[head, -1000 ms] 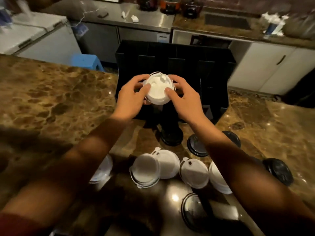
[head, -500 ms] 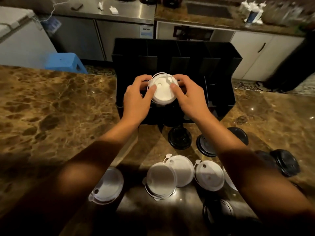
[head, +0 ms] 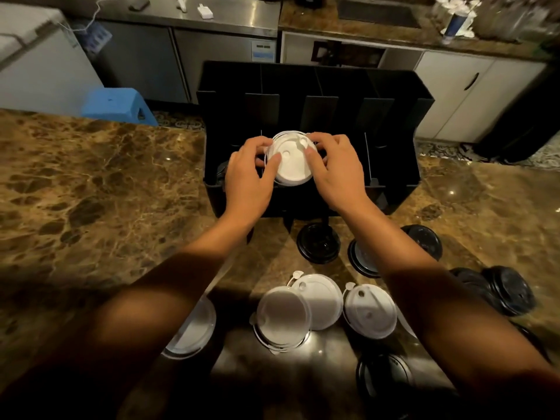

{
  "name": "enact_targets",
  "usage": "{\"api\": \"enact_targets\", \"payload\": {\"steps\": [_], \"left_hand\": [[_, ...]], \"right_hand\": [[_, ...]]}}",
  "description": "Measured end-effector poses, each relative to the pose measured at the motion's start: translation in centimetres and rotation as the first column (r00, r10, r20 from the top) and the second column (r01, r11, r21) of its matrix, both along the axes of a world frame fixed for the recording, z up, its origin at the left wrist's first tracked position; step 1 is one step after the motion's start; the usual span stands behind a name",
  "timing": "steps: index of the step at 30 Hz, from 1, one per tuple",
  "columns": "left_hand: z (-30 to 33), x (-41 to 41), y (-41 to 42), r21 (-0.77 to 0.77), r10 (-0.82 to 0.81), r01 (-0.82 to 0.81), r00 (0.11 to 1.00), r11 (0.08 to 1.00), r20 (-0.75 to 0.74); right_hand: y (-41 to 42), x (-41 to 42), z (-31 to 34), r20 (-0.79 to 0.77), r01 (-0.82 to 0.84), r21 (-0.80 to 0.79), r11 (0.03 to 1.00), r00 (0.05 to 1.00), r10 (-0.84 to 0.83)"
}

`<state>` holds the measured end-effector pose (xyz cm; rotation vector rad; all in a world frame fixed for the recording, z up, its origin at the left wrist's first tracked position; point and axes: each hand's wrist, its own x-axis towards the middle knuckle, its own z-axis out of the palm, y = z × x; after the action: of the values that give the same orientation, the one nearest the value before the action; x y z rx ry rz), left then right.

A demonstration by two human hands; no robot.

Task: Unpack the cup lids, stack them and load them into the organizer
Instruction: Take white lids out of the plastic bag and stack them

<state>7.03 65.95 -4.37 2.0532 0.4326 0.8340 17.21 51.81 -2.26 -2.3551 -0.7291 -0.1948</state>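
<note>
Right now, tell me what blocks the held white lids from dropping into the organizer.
Nothing visible does. Left hand and right hand grip the white lid stack over a slot of the black organizer; the slot below is hidden.

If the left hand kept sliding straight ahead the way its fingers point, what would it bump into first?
Probably the white lid stack the left hand already grips; beyond that, the organizer and its upright dividers, though depth is hard to judge.
</note>
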Motion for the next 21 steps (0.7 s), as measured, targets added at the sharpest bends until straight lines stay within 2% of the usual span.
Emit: {"api": "enact_targets", "payload": {"steps": [1, 3, 5, 6, 9, 16, 21], "left_hand": [[0.1, 0.0, 0.0, 0.044, 0.015, -0.015, 1.0, 0.999, -0.006], [0.1, 0.2, 0.1, 0.229, 0.081, -0.063, 0.994, 0.971, -0.068], [-0.1, 0.7, 0.4, 0.401, 0.156, -0.074, 0.972, 0.913, -0.174], [-0.2, 0.9, 0.4, 0.42, 0.172, -0.066, 0.96, 0.905, -0.219], [-0.7, 1.3, 0.6, 0.352, 0.15, -0.041, 0.945, 0.935, -0.29], [-0.8, 1.5, 1.5, 0.327, 0.116, 0.002, 0.933, 0.945, -0.341], [-0.2, 0.9, 1.4, 0.349, 0.086, 0.029, 0.947, 0.937, -0.311]], "right_hand": [[0.0, 0.1, -0.1, 0.037, 0.028, -0.014, 1.0, 0.999, -0.027], [0.2, 0.2, -0.4, 0.064, 0.077, -0.033, 0.996, 0.995, -0.075], [0.7, 0.3, -0.7, 0.013, 0.075, -0.082, 0.994, 0.997, -0.075], [1.0, 0.4, -1.0, -0.001, 0.073, -0.139, 0.988, 0.997, -0.074], [1.6, 0.1, -1.9, 0.012, 0.099, -0.247, 0.964, 0.995, -0.099], [1.2, 0.3, -1.9, -0.016, 0.074, -0.207, 0.975, 0.997, -0.079], [0.4, 0.3, -1.0, -0.14, -0.006, -0.125, 0.992, 0.99, -0.012]]}}
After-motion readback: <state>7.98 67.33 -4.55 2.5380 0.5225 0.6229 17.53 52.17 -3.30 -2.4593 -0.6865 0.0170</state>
